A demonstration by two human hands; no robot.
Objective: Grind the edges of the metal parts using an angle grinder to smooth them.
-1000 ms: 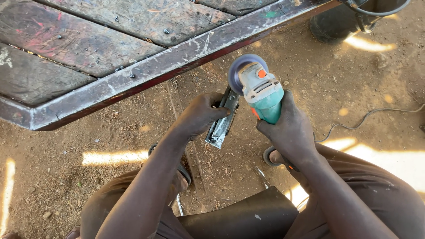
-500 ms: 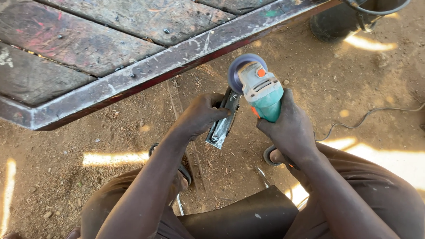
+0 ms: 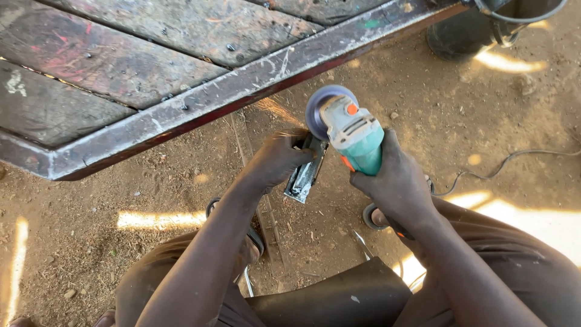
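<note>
Grinder [image 3: 354,134] disc now against metal piece [image 3: 305,172], sparks newly flying.

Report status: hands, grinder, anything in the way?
Left hand grips metal bracket. Right hand holds teal angle grinder, disc on bracket, sparks flying. Steel frame close ahead; cord trails right.

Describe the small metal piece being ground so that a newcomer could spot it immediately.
Below the long steel frame edging the planks, find the teal angle grinder. The metal piece is the short shiny angled bar in the left hand, touching the grinder's disc.
</note>
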